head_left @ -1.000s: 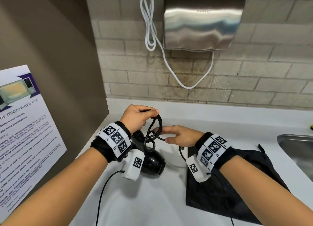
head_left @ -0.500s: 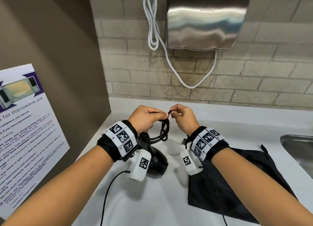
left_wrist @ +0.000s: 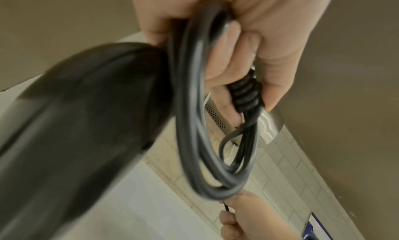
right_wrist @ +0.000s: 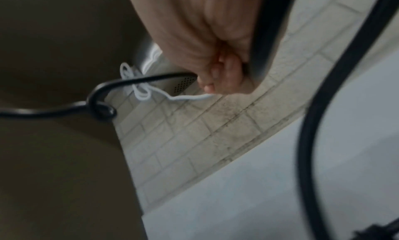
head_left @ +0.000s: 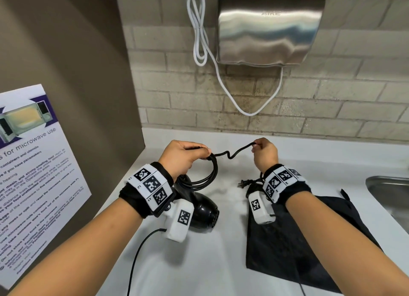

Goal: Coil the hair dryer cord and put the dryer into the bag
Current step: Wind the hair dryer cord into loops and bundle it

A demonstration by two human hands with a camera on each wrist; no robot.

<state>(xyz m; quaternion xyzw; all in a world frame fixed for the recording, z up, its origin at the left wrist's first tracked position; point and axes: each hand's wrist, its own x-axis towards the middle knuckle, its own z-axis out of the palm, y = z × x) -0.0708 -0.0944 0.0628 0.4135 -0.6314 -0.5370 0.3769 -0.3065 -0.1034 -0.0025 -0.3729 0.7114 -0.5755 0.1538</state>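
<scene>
Head view: over a white tabletop (head_left: 221, 262), the left hand (head_left: 183, 157) grips several cord (head_left: 232, 155) loops and the dryer (head_left: 202, 213) handle together, keeping the coil from springing open. Right of the dryer, the right hand (head_left: 264, 152) pinches the cord, stretching a kinked length. The bag (head_left: 309, 240) lies flat right of the dryer.

Left wrist view: fingers (left_wrist: 224, 68) curl around the loops.

Right wrist view: blurred; the hand (right_wrist: 207, 39) seems clenched on the cord.

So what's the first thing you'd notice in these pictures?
Two hands stretching a black cord between them, right in the middle above the white counter. The left hand also grips the coiled loops, with the black hair dryer beneath it. Behind, a shiny silver hand dryer hangs on the brick wall.
</scene>
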